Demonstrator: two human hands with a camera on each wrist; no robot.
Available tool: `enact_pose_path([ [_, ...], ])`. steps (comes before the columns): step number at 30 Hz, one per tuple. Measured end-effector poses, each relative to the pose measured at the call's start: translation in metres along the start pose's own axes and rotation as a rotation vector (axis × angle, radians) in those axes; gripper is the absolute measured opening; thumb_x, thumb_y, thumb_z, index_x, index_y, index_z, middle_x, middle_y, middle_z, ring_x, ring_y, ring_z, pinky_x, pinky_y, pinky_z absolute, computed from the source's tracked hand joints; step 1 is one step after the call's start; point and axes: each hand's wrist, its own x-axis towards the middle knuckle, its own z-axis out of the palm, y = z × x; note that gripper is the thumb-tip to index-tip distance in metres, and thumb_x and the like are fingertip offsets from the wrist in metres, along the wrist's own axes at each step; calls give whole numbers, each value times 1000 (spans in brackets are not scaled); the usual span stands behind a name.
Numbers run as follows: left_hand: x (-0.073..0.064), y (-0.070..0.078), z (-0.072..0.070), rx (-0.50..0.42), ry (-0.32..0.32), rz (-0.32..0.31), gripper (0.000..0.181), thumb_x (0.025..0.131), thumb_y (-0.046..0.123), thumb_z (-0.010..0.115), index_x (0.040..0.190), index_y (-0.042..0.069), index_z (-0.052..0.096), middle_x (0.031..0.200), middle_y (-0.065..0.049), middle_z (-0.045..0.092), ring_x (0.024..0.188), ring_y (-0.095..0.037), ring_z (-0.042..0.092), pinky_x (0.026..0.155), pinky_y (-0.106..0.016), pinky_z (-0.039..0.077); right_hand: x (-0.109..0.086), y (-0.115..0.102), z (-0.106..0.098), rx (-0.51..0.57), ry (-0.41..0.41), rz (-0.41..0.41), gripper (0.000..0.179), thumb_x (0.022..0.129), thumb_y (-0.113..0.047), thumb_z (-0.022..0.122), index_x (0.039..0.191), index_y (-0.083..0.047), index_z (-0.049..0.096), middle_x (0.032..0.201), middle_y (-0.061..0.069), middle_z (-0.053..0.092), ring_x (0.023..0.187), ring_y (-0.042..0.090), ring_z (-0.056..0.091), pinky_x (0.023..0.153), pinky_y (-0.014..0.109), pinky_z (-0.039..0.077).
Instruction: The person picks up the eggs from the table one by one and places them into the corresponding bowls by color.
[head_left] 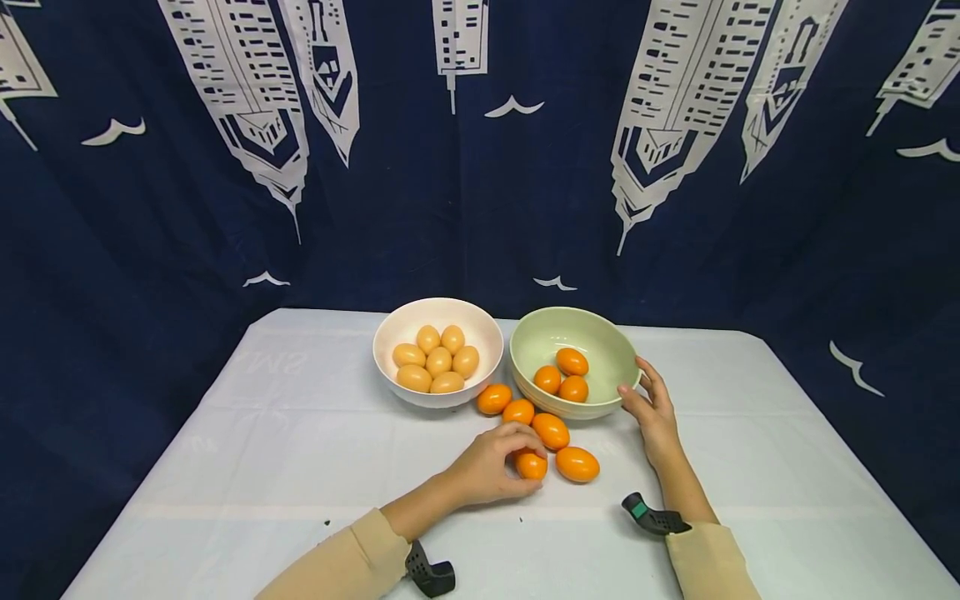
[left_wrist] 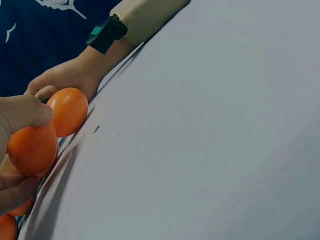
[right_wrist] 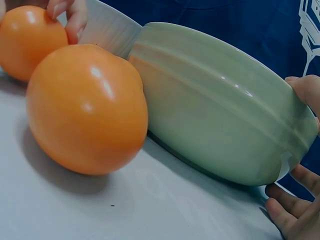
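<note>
My left hand (head_left: 495,467) pinches an orange egg (head_left: 532,466) between thumb and fingers, low over the white tabletop. Beside that egg lies another orange egg (head_left: 577,464), and several more form a line toward the bowls. With my right hand (head_left: 654,417) I hold the right side of a green bowl (head_left: 618,350). In the right wrist view, fingers (right_wrist: 282,207) touch this bowl low on its outer wall. Three orange eggs (head_left: 572,362) lie inside it. A white bowl (head_left: 386,337) to its left contains several pale tan eggs (head_left: 438,362).
The white-covered table (head_left: 262,467) ends at a dark blue curtain (head_left: 457,208) with white building prints. A black wrist device (head_left: 429,575) hangs at the left cuff, another black wrist device (head_left: 654,517) at the right. The two bowls stand close together near the back edge.
</note>
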Motion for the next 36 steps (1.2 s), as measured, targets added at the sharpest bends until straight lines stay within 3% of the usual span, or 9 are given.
enact_pose_path([
  [9,11,5,-15,-39,9,-2,31,77,13,82,105,14,68,106,5,58,95,-6,52,82,-20,48,0,1,-1,1,-1,-13,64,98,-23,58,154,-18,28,152,17,29,108,9,49,82,12,46],
  [12,17,8,-23,-48,1,3,31,77,12,81,105,13,67,109,4,58,100,-8,52,86,-22,48,0,1,-1,-1,-1,-15,63,98,-23,58,154,-18,28,152,17,29,108,9,49,83,12,46],
  [21,36,16,-45,83,-21,67,31,79,18,80,106,13,68,114,3,61,106,-8,53,94,-26,41,1,-2,0,3,-3,-5,64,99,-19,57,155,-18,26,153,17,28,109,8,47,83,12,45],
  [25,45,20,-53,50,-18,85,30,79,16,80,106,10,68,112,1,61,104,-10,55,91,-24,44,0,-2,1,4,-7,-1,65,99,-18,55,156,-18,23,155,17,25,109,8,46,83,12,44],
  [36,66,24,-66,-16,-14,56,29,79,12,79,106,10,68,112,0,59,94,-11,55,81,-24,52,0,-2,0,-8,1,9,65,99,-18,55,156,-19,23,155,16,25,109,8,46,83,11,44],
])
